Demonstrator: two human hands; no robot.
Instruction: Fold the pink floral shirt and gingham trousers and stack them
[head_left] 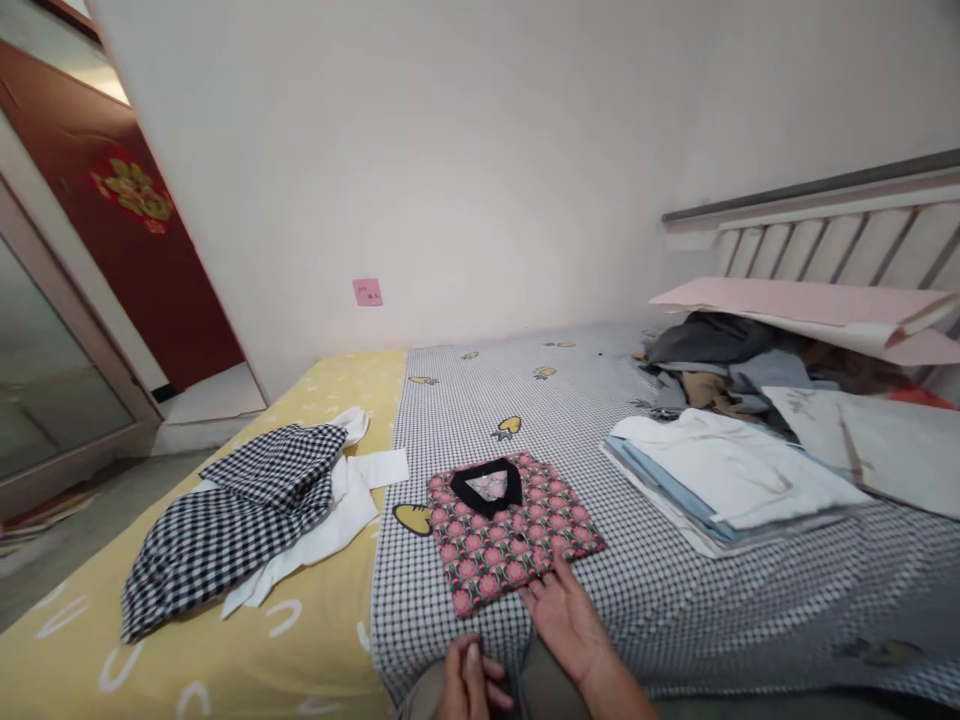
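Shows, on the checked sheet (487, 390) at the clock's hub, a flowered shirt (547, 500) in a flat, squared bundle with the black collar (465, 490) facing up: apparently folded (or very nearly so). Shows at 3 o'clock a pile of folded clothes (735, 465), seemingly finished. Shows at 9 o'clock, on the yellow sheet (330, 640), a checked garment (255, 490) over a white garment (330, 550), both loose and, judging by appearance, not yet folded. Includes at 5 o'clock the right hand (570, 625), at the shirt's near edge, with thumb and fingers apart rather than clamped; at 7 o'clock the left hand (469, 685), with fingers loosely curled, slightly apart, around nothing visible. Leaves unclear whether to count the jumbled dark clothes (705, 340) at 2 o'clock.
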